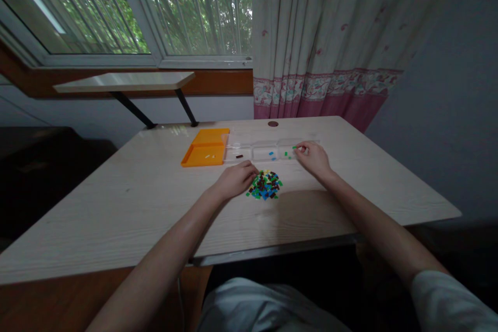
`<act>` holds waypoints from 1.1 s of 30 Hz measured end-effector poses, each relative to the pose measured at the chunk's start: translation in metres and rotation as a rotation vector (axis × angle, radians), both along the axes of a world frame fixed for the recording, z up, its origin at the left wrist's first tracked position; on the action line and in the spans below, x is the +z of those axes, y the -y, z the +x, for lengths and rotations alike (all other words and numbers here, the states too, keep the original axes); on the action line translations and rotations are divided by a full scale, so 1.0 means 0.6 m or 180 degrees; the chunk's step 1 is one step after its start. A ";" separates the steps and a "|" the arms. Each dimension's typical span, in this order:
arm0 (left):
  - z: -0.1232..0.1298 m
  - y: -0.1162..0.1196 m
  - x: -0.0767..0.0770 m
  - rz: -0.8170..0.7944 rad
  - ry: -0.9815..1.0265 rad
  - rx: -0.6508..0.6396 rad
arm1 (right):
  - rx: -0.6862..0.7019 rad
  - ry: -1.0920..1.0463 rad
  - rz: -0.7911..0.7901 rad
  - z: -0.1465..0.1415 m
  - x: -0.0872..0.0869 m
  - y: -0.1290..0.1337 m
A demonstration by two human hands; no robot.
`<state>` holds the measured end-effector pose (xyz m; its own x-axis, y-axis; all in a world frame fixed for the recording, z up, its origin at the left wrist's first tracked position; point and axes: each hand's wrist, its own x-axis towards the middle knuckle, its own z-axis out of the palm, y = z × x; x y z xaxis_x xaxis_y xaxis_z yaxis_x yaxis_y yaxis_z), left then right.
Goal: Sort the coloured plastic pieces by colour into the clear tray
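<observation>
A heap of small flat pieces (265,184) in green, blue, dark brown and yellow lies on the table. At its upper left edge is my left hand (238,179), fingers curled together; anything in them is hidden. My right hand (314,160) pinches a small green piece (294,148) over the right part of a clear plastic tray (252,154) with compartments. Inside the tray are a dark brown piece (239,156), a few blue pieces (271,153) and some green pieces (286,154), each colour in a different area.
An orange open case (206,146) adjoins the tray's left end, with a few white pieces (207,156) inside. A raised shelf (128,81) on black legs stands at the table's back left. A round dark grommet (273,124) sits near the back edge, by the curtain (311,41).
</observation>
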<state>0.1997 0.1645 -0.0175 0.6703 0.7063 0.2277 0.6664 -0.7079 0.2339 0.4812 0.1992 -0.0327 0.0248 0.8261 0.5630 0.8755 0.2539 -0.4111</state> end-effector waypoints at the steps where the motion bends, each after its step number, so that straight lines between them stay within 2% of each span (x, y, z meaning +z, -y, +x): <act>1: 0.000 0.001 0.001 -0.0013 0.0032 -0.0031 | -0.0016 0.0026 -0.0029 0.000 -0.001 -0.001; 8: 0.002 0.006 0.008 -0.0140 -0.0002 -0.0205 | -0.0028 0.0059 -0.0218 0.003 -0.006 -0.006; 16: 0.001 0.007 0.010 -0.0183 0.0079 -0.0221 | 0.0321 -0.0034 -0.0071 -0.007 -0.002 0.002; 20: 0.001 0.011 0.014 -0.0231 0.0228 -0.0338 | 0.0856 0.0010 -0.0039 -0.022 0.006 0.016; 26: 0.002 0.009 0.011 -0.0264 0.0199 -0.0351 | 0.1839 0.0304 -0.0356 -0.053 0.010 0.042; 33: 0.006 0.002 -0.002 -0.0422 0.0404 -0.0313 | 0.2248 0.0532 -0.0399 -0.082 0.011 0.065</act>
